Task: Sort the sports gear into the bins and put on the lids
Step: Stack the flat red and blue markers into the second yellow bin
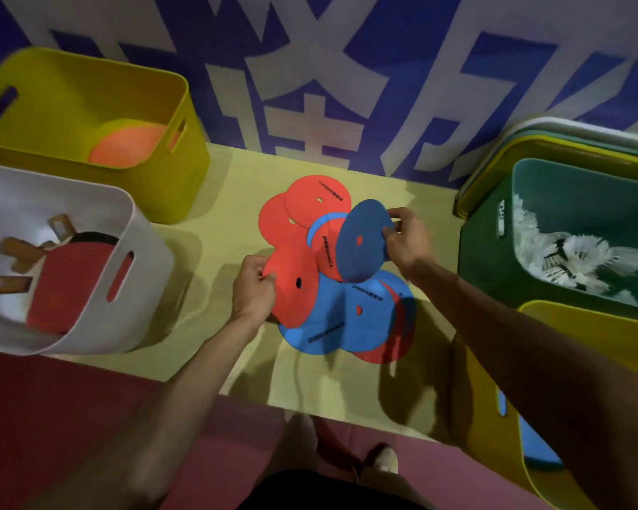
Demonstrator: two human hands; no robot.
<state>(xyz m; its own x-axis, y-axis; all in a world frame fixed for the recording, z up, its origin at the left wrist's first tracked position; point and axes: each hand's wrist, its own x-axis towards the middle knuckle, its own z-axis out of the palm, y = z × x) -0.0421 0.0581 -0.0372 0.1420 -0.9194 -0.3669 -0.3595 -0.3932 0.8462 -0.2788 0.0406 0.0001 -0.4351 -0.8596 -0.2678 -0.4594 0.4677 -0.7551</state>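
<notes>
A heap of flat red and blue discs (369, 318) with small centre holes lies in the middle of the pale yellow table (236, 230). My left hand (253, 288) pinches the left edge of a red disc (291, 281), tilted up off the heap. My right hand (406, 241) grips the right edge of a dark blue disc (361, 244), lifted and tilted above the pile. A yellow bin (70, 104) at the back left holds an orange-red disc (126, 145).
A white bin (89, 288) at the left holds table tennis paddles (63, 285). A green bin (487, 259) at the right holds white shuttlecocks (575, 259), with stacked lids (553, 138) behind it. Another yellow bin (546, 380) stands at the near right, holding something blue. My feet show below.
</notes>
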